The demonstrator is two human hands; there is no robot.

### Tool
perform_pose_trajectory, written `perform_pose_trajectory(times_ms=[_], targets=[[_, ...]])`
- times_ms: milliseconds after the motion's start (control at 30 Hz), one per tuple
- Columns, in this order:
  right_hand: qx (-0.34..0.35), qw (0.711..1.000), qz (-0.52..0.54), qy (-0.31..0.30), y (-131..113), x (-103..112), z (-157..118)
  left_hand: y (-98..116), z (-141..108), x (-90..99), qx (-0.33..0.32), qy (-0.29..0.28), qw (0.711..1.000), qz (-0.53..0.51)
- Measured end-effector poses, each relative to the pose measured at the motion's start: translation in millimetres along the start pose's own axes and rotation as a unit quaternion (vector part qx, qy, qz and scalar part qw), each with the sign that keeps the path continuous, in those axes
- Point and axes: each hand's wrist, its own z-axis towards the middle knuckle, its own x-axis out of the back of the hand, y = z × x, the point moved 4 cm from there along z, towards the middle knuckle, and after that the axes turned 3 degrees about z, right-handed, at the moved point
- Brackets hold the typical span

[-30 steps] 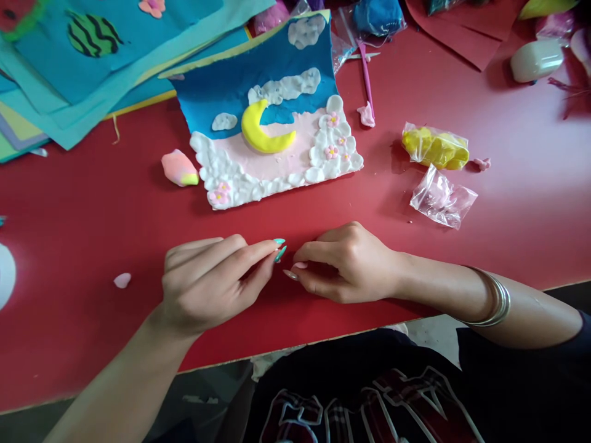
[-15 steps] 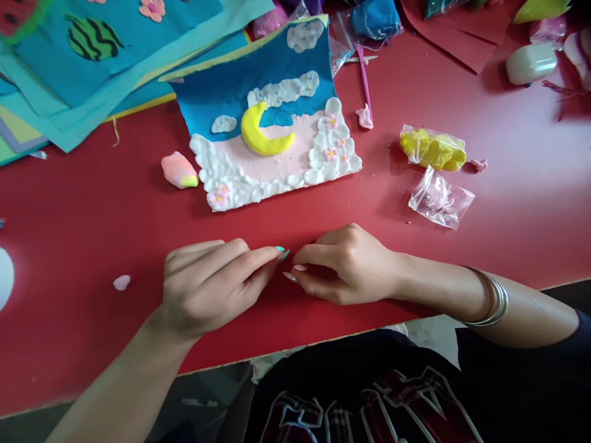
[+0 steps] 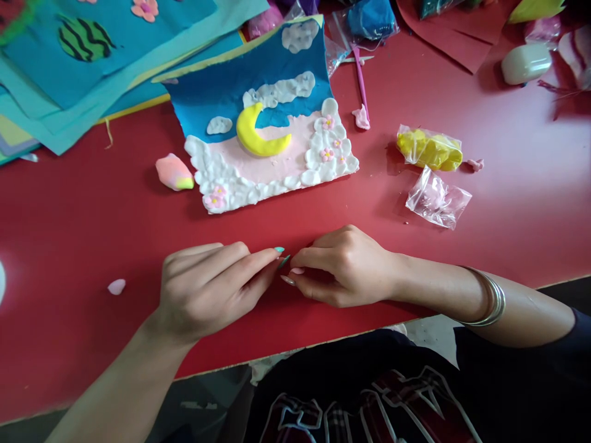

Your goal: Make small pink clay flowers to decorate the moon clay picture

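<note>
My left hand (image 3: pixel 207 286) and my right hand (image 3: pixel 344 264) meet fingertip to fingertip just above the red table's near side. Between the thumb and fingers of the right one sits a small piece of pink clay (image 3: pixel 298 271). The left thumb and forefinger are pinched together; whatever they hold is too small to make out. Beyond both hands lies a clay picture (image 3: pixel 277 175) with a blue sky, white clouds, pink flowers and a yellow crescent moon (image 3: pixel 252 138). A flat pale pink clay petal (image 3: pixel 117 287) rests on the table left of my left hand.
A peach-and-yellow clay lump (image 3: pixel 173 172) lies beside the picture. To the right are a bag of yellow clay (image 3: pixel 429 149) and a bag of pink clay (image 3: pixel 434 197). A pink tool (image 3: pixel 361 80) lies behind, and coloured sheets (image 3: pixel 138 46) are stacked at the upper left.
The view has shifted slightly, so the table things appear a little further left. My fingertips stay close together in nearly the same pinch, with the pink clay still in the right hand.
</note>
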Motion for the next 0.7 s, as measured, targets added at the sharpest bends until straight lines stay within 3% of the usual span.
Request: perform_pose_trajectory(times_ms=[700], targets=[[-0.001,1.000,-0.006,-0.006,0.0,-0.4,0.5,0.4,-0.9,-3.4,-0.010,-0.030,1.000,0.001]])
